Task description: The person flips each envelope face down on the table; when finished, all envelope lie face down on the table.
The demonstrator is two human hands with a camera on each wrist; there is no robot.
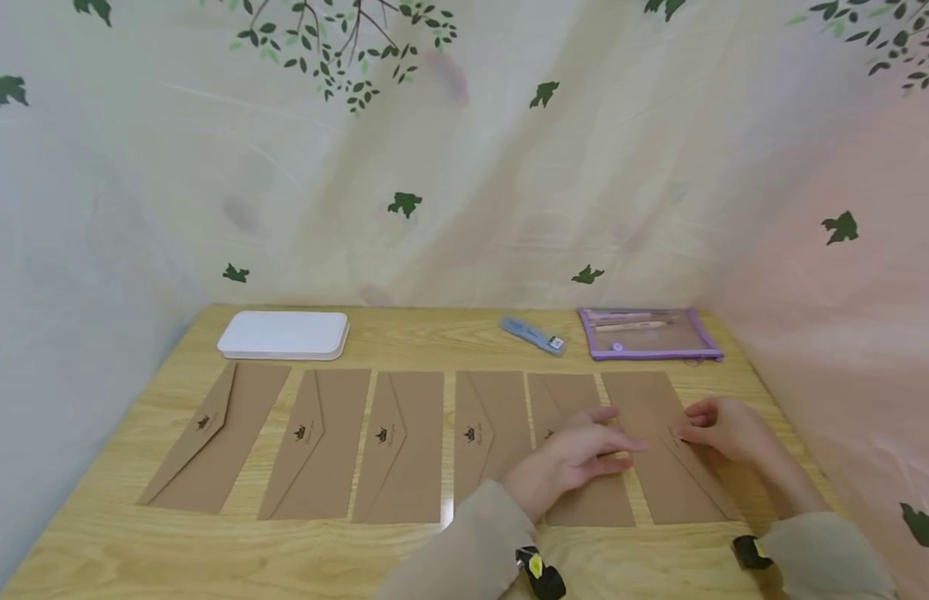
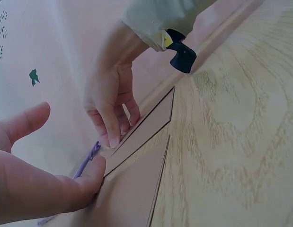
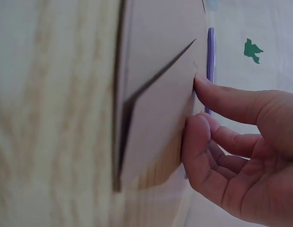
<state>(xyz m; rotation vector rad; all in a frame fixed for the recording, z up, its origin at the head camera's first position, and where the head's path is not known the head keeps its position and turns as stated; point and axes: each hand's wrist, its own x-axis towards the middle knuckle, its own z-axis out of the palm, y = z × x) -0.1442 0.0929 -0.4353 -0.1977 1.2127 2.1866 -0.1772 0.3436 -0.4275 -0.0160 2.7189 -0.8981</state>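
A row of several brown paper envelopes lies on the table. My right hand pinches the right edge of the rightmost envelope between thumb and fingers. That envelope has its pointed flap on the right side, its lower corner slightly raised in the right wrist view. My left hand has its fingers loosely extended over the neighbouring envelope, fingertips reaching the rightmost one's left edge. The other envelopes, such as the leftmost, have flaps on the left with a dark crown print.
Along the back of the table stand a white flat case, a small blue case and a clear pouch with purple edging, with pens inside. Hanging cloth with leaf prints encloses the back and sides.
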